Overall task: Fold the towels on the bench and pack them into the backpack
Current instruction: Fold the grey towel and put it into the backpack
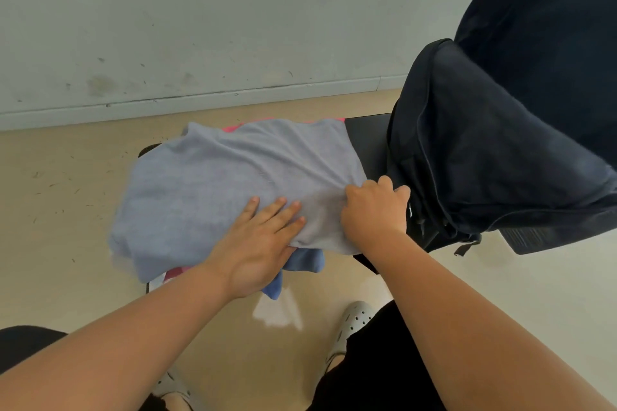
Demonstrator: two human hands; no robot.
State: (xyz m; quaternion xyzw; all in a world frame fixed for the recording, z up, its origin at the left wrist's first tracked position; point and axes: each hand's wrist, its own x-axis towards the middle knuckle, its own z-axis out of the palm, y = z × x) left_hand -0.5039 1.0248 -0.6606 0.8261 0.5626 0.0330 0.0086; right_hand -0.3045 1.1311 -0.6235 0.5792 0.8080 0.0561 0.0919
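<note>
Fingers [278, 212] of the left hand [257, 253] lie straight, pinning the towel [217, 183] atop the pile [305, 260] on the surface [365, 140], while the right hand [374, 210] clutches its edge beside the backpack [484, 150]; pulling the cloth taut should give a clean fold.

No readable text, label or number anywhere — not even on the backpack [500, 143].
</note>
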